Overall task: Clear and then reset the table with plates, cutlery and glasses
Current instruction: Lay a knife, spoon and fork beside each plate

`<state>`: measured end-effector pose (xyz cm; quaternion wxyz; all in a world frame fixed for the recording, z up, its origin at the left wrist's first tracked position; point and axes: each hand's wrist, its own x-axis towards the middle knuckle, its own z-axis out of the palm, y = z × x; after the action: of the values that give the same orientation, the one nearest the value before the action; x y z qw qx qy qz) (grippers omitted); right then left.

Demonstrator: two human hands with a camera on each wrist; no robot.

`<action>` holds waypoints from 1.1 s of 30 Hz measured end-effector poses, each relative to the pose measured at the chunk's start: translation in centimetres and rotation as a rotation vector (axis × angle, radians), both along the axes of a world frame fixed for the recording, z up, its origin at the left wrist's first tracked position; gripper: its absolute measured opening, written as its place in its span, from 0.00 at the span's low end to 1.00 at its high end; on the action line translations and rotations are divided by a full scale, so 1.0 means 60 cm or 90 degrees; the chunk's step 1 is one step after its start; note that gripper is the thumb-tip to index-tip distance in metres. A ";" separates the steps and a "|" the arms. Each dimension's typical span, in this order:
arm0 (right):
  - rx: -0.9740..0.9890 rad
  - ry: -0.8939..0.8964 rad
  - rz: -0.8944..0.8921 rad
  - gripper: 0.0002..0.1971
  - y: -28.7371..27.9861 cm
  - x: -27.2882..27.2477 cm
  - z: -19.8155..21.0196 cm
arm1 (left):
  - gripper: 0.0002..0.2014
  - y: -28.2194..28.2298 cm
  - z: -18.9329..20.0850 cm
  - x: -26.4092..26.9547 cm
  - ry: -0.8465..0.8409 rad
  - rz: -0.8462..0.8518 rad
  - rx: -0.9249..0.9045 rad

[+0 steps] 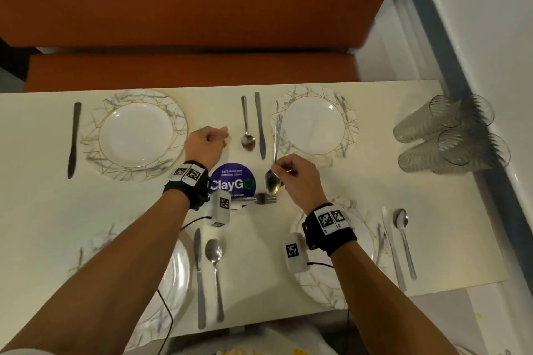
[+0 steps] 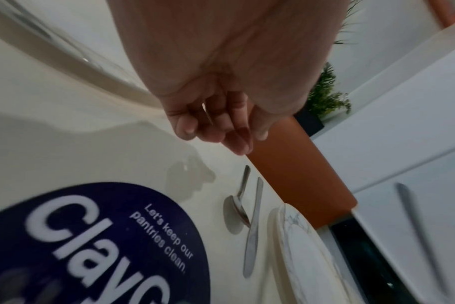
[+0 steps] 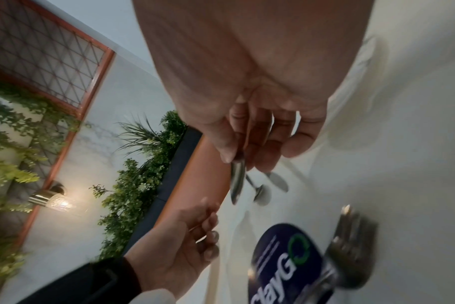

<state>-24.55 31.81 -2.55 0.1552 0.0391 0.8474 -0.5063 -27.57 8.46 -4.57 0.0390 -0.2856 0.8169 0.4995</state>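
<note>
Two views differing: only the right wrist view is showing forks [image 3: 351, 246]; right grip [image 1: 294, 179] is pinching cutlery [image 1: 277, 135], handles pointing away; left grip [image 1: 206, 145] is hanging loosely curled, holding nothing.

we see an eating area, probably a pantry or canteen of an office. the long white table [image 1: 346, 181] stands before an orange padded bench [image 1: 187, 66] like in a dining booth. a round blue sticker [image 1: 233, 184] on the table says "claygo" and "let's keep our pantries clean". several places are set with marble pattern plates [image 1: 135, 132] and cutlery, and clear glasses [image 1: 450, 135] are at the wall side. in the right wrist view we see green plants [image 3: 133, 195], a lattice panel [image 3: 44, 51] and a wall lamp [image 3: 50, 198].
</note>
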 end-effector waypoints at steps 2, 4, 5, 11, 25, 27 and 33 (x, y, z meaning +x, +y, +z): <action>-0.006 0.008 0.004 0.04 -0.045 0.011 0.006 | 0.14 -0.004 0.016 0.035 0.033 -0.049 0.049; -0.019 0.007 -0.003 0.04 -0.094 0.027 0.012 | 0.12 -0.015 0.028 0.070 0.054 -0.067 0.121; -0.029 0.005 -0.005 0.03 -0.121 0.038 0.014 | 0.10 -0.023 0.034 0.089 0.061 -0.076 0.149; -0.087 -0.003 -0.002 0.01 -0.276 0.103 0.034 | 0.07 -0.130 0.057 0.177 0.097 -0.069 0.224; -0.105 -0.053 0.087 0.08 -0.503 0.174 0.042 | 0.06 -0.463 0.061 0.232 0.105 0.092 0.149; -0.094 -0.058 0.098 0.09 -0.508 0.174 0.033 | 0.06 -0.512 0.043 0.219 0.078 0.118 0.108; -0.036 -0.087 0.099 0.10 -0.498 0.166 0.011 | 0.06 -0.614 0.000 0.174 -0.028 0.155 0.043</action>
<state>-14.57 1.93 -1.86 0.2523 0.0031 0.8206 -0.5128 -17.14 -28.41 -4.55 0.0059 -0.3922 0.7578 0.5214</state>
